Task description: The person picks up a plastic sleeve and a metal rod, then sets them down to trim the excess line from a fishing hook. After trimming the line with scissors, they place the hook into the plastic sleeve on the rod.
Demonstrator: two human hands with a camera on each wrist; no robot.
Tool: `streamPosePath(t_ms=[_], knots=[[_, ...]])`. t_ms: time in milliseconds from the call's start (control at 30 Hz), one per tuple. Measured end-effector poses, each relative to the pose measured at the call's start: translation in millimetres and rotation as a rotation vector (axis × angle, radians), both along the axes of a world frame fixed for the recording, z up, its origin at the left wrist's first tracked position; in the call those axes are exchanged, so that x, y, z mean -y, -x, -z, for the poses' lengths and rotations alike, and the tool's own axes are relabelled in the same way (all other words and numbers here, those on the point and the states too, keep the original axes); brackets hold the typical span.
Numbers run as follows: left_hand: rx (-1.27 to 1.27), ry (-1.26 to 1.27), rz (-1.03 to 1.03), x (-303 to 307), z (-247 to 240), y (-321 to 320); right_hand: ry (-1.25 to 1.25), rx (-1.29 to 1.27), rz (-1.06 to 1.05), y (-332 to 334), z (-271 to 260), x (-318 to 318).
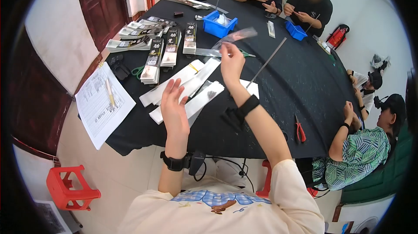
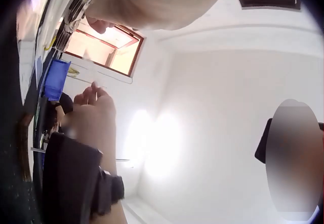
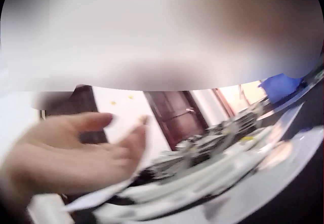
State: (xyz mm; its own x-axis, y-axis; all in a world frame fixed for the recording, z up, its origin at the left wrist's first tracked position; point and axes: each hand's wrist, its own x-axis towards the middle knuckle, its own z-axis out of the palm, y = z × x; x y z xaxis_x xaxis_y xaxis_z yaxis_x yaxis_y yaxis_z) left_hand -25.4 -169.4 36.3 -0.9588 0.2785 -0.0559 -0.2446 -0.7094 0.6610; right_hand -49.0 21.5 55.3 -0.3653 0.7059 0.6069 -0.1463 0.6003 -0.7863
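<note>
My right hand (image 1: 233, 63) is raised over the table and pinches a thin clear plastic sleeve (image 1: 244, 35) with a pinkish patch on it. The sleeve slants up to the right from the fingertips. My left hand (image 1: 175, 108) is held up at the near edge with its fingers loosely extended and nothing in them; the right wrist view shows this left hand (image 3: 83, 155) from the side, blurred. Just beyond it lie long white packets (image 1: 172, 86), one bound with a yellow rubber band (image 1: 193, 68). Another white packet (image 1: 208, 96) with a grey patch lies nearest me.
Banded stacks of black-and-white packages (image 1: 153, 55) lie at the left back. A blue bin (image 1: 220, 25) stands behind my right hand. A thin metal rod (image 1: 269, 59) rises at an angle from a white base. Red-handled pliers (image 1: 300, 131) lie right. Other people sit around the table.
</note>
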Motion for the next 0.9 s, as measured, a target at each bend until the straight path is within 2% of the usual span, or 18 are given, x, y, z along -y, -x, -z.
streamPosePath(t_ms=[67, 133, 167, 233, 267, 300, 333, 400, 500, 600, 633, 667, 700, 733, 800, 833, 867, 900], knots=[[-0.017, 0.055, 0.095, 6, -4, -5, -0.266, 0.155, 0.247, 6, -4, -19], [-0.008, 0.060, 0.073, 8, -3, -10, -0.362, 0.316, 0.379, 20, 2, -34], [-0.013, 0.064, 0.107, 10, -1, -12, -0.357, 0.310, 0.383, 31, 10, -41], [-0.009, 0.086, 0.134, 10, -6, -17, -0.409, 0.910, 0.494, 52, 34, -51], [-0.014, 0.091, 0.154, 11, -4, -20, -0.384, 1.035, 0.291, 57, 52, -57], [-0.034, 0.093, 0.185, 14, -1, -21, -0.372, 1.123, 0.169, 60, 69, -55], [-0.057, 0.095, 0.215, 15, 0, -21, -0.447, 1.284, 0.106, 58, 59, -47], [-0.064, 0.099, 0.230, 17, 0, -24, -0.480, 1.261, 0.091, 53, 38, -24], [-0.169, 0.142, 0.224, 16, -5, -34, -0.537, 1.142, -0.039, 31, -10, 7], [-0.255, 0.186, 0.255, 14, -13, -47, -0.588, 0.969, -0.359, -44, -79, 45], [-0.295, 0.195, 0.269, 13, -14, -50, -0.583, 0.993, -0.454, -79, -103, 54], [-0.288, 0.202, 0.281, 15, -15, -55, -0.554, 0.884, -0.594, -111, -114, 53], [-0.353, 0.257, 0.293, 16, -18, -60, -0.529, 0.993, -0.641, -143, -141, 57], [-0.418, 0.309, 0.308, 17, -20, -65, -0.570, 0.885, -0.710, -169, -145, 46], [-0.448, 0.347, 0.321, 16, -20, -72, -0.461, 0.996, -0.670, -218, -167, 32], [-0.488, 0.384, 0.337, 14, -20, -73, -0.325, 1.143, -0.596, -236, -178, 27], [-0.526, 0.424, 0.354, 12, -19, -75, -0.422, 1.029, -0.575, -251, -171, 11], [-0.539, 0.428, 0.372, 8, -16, -76, -0.324, 1.091, -0.498, -259, -165, 0]])
